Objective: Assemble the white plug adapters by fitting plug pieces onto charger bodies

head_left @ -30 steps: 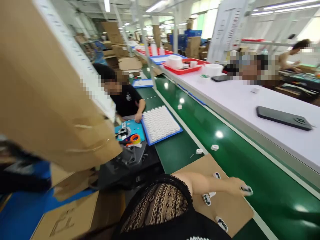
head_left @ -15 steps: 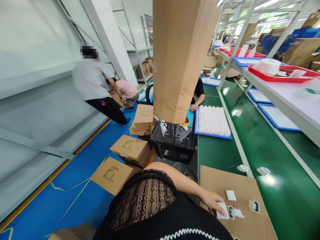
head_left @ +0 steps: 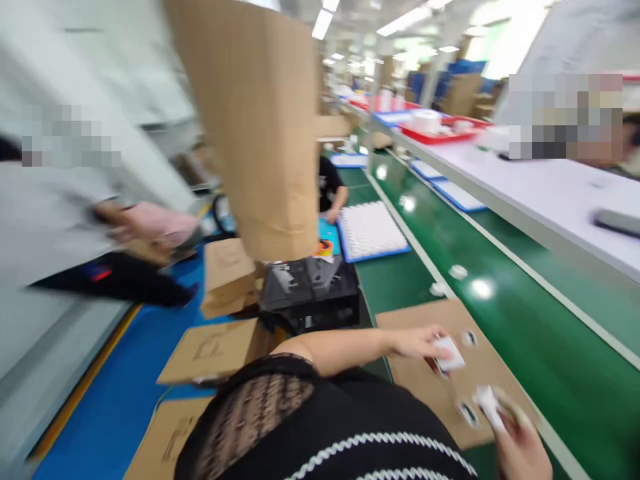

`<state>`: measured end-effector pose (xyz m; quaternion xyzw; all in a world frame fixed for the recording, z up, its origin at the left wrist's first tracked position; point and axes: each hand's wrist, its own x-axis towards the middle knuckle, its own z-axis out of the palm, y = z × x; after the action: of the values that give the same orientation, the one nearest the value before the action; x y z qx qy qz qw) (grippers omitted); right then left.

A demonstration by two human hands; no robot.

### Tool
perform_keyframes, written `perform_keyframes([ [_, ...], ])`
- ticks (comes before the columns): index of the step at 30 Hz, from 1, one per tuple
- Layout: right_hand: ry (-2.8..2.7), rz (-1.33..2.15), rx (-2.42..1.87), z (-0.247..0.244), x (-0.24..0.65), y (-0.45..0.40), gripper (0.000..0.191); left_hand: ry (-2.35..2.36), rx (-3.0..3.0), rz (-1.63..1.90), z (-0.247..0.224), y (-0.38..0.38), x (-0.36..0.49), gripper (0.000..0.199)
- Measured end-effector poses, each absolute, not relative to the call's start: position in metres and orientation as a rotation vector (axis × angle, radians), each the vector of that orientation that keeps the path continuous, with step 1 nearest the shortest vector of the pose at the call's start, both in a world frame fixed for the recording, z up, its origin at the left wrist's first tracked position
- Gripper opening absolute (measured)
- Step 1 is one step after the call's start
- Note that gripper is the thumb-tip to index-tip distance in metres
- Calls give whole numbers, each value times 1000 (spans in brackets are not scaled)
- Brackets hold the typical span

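My left hand (head_left: 423,343) is closed on a white square plastic block (head_left: 451,355), held just over a brown cardboard sheet (head_left: 420,383). Nearer to me on the right, my right hand (head_left: 527,450) is blurred but grips a white plastic plug piece (head_left: 490,408). Between the two hands a white oval part with a dark centre (head_left: 468,415) lies on the cardboard. Another such oval part (head_left: 469,339) rests just beyond the block. Fine detail on all these pieces is smeared by motion.
A green conveyor belt (head_left: 500,300) runs along the right below a white shelf (head_left: 560,180). Ahead stand a black machine (head_left: 310,293) and a blue-edged tray of white parts (head_left: 375,230). A large cardboard column (head_left: 270,147) hangs in front. Cartons (head_left: 215,350) and people are on the left.
My view has swung right. My left hand has lifted the white block off the cardboard. My right hand has come into view holding the plug piece, which lay on the cardboard before.
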<state>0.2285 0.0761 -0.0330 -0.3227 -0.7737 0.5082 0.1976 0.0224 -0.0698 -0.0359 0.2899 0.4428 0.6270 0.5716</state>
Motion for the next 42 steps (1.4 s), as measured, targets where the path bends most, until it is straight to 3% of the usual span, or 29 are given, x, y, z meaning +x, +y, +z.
perform_keyframes([
  [6,-1620,1740,-789,11,202,43,51,1071,857,1361,13,-71,2,58],
  [11,-1540,1796,-822,16,189,18,42,1087,990,1275,12,-79,-14,45],
  [18,-1517,1609,-854,23,174,-3,43,1104,1041,1221,8,-81,-35,45],
  [26,-1742,1401,-817,37,166,-9,24,1029,1090,1210,9,-79,-40,41],
  [33,-1331,1846,-874,30,170,2,44,892,737,1193,3,-75,-33,66],
  [42,-1105,2038,-945,32,180,3,46,887,460,1192,12,-58,-24,54],
])
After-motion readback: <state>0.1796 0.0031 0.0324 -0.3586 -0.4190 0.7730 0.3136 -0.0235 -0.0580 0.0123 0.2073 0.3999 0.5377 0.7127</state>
